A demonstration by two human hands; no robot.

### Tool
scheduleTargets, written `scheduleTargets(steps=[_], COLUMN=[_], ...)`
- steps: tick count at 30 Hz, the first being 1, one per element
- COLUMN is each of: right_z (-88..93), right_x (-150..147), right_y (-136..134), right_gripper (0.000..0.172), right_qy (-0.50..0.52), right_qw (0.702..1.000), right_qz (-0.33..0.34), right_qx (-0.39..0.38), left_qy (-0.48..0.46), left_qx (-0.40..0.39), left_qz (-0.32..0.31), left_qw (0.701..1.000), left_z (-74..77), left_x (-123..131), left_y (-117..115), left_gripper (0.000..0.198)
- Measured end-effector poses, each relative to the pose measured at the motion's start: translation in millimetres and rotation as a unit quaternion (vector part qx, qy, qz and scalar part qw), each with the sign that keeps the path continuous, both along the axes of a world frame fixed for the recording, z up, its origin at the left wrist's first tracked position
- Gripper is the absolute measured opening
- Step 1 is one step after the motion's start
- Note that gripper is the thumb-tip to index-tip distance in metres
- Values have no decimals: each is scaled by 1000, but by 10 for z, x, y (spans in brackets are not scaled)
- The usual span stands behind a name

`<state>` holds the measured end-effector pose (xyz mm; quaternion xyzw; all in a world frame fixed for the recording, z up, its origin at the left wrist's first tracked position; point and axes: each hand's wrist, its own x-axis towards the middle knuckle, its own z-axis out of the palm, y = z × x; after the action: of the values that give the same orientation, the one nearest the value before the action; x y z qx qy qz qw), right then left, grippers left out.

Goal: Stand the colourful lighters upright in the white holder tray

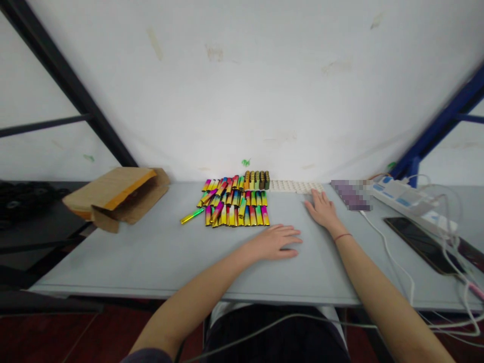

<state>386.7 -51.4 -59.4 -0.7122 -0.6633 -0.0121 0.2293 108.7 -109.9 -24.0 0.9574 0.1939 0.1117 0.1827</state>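
Observation:
My left hand (278, 242) lies flat on the grey table (151, 252), fingers stretched out to the right, holding nothing. My right hand (321, 207) rests palm down farther back, fingers spread, its fingertips touching the near edge of a white slotted tray (291, 185). A red thread circles my right wrist. A pile of several rainbow-coloured lighters (234, 201) lies just behind my left hand, some in rows, some loose. One lighter (191, 216) lies apart at the pile's left. Several lighters (257, 179) stand upright at the tray's left end.
An open cardboard box (117, 197) lies on the table's left end. A white power strip (404, 196), white cables (393, 257) and a dark phone (419, 242) occupy the right side. A white wall rises behind. Black and blue frame bars slant at either side.

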Motion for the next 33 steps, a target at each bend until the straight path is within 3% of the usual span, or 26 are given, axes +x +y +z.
scheduleTargets(steps=[5, 11, 15, 16, 18, 21, 23, 26, 33], right_z=[96, 296, 305, 288, 247, 208, 213, 241, 257], right_x=[-27, 2, 78, 109, 172, 238, 235, 152, -124], right_y=[-46, -193, -280, -294, -309, -314, -314, -325, -369], right_gripper=[58, 42, 37, 34, 43, 56, 54, 51, 55], right_qy=[-47, -86, -71, -70, -71, -72, -69, -59, -29], right_qw=[999, 995, 992, 992, 994, 994, 992, 989, 982], right_qz=[-1, 52, 98, 98, 80, 82, 104, 137, 187], right_qx=[-5, 2, 19, 33, 38, -2, -19, -22, -25], left_qy=[5, -2, -24, -29, -37, -13, 23, 77, 106], left_qx=[-3, 36, 71, 89, 141, 188, 173, 134, 94], left_qz=[-2, -7, -19, 15, 158, 410, 495, 530, 520], left_qw=[1000, 999, 997, 995, 977, 893, 851, 834, 842], left_z=[-3, -23, 44, 85, 192, 367, 455, 522, 572], left_x=[-3, 7, -27, -53, -131, -300, -416, -533, -552], left_y=[4, -20, -5, 18, 95, 257, 349, 401, 344], left_gripper=[44, 41, 32, 31, 31, 34, 37, 42, 34])
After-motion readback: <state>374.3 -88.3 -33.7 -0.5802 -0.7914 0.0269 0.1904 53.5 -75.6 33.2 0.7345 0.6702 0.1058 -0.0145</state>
